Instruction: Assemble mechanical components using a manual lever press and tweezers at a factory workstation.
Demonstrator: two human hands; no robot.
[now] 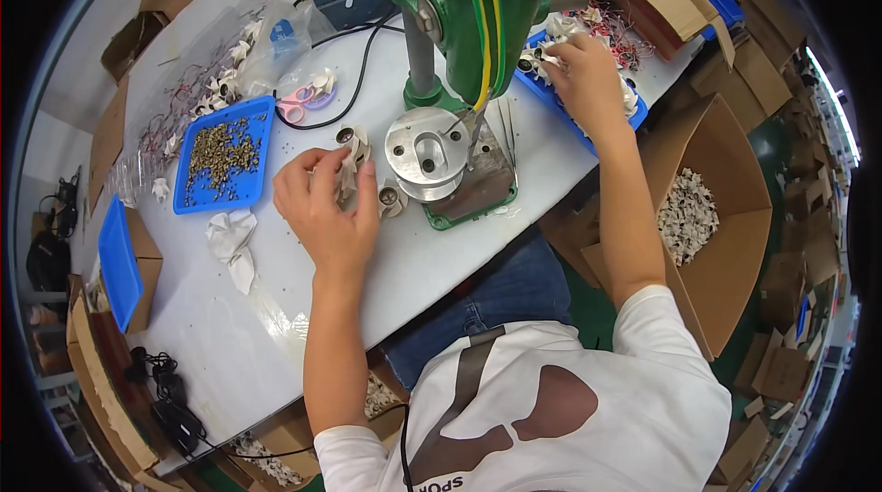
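Note:
My left hand (329, 209) curls its thumb and fingers round small white finned wheels (348, 178) with dark round centres, on the white table. Another such wheel (391, 199) lies between this hand and a round metal fixture (426, 154) on the green drill press (482, 19). Over at the right, my right hand (588, 79) reaches into a blue tray (640, 112) heaped with similar white wheels and red wires. Its fingers are bent and pinched among the wheels, and what lies between the fingertips is hidden.
A blue tray (182, 191) of small brass-coloured parts sits at left, beside pink scissors (292, 106) and a crumpled white cloth (233, 244). A black cable (354, 97) crosses the table. Below the right arm stands an open carton (735, 281) containing white pieces (687, 216).

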